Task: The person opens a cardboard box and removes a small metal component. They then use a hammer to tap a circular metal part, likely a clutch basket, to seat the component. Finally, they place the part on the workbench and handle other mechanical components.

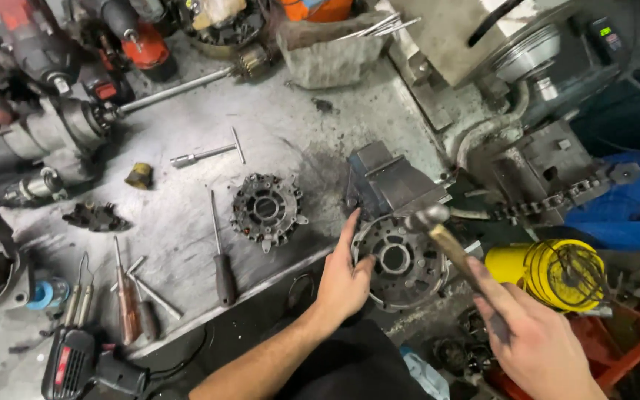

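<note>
- Left hand [344, 280] flat against the left rim of a round cast-metal housing [400, 261], index finger stretched up along its edge, the other fingers curled loosely on the rim; bracing it, not wrapped around it.
- Housing: dull grey, greasy, disc-shaped with a central bore and a ring of cut-outs; open face turned up toward the camera, sitting at the front edge of the bench [187, 222], just below a dark steel vise [387, 181].
- Right hand [531, 333] closed around the wooden handle of a hammer [446, 241].
- Hammer: long axis running from lower right to upper left, rounded steel head hovering over the housing's upper right rim; contact with the rim not clear, head slightly blurred.
- Bench surface: scuffed grey sheet metal, stained black with oil around the vise.
- Second round part, a dark rectifier-like plate [267, 207] with toothed edge, flat on the bench left of the housing, well apart from it.
- Screwdriver [220, 252] with dark handle beside that plate, shaft pointing away, handle toward the bench edge.
- T-handle socket wrench [209, 154] lying farther back; small brass-coloured cap [139, 175] to its left.
- Red-handled screwdriver [123, 292] and loose metal pins near the front left.
- Yellow cylindrical container [538, 270] wound with dark wire, right of the housing, below bench level.
- Roller chain [550, 201] draped across grey machinery at right rear.
- Red and black power drills [38, 44] piled at rear left.
</note>
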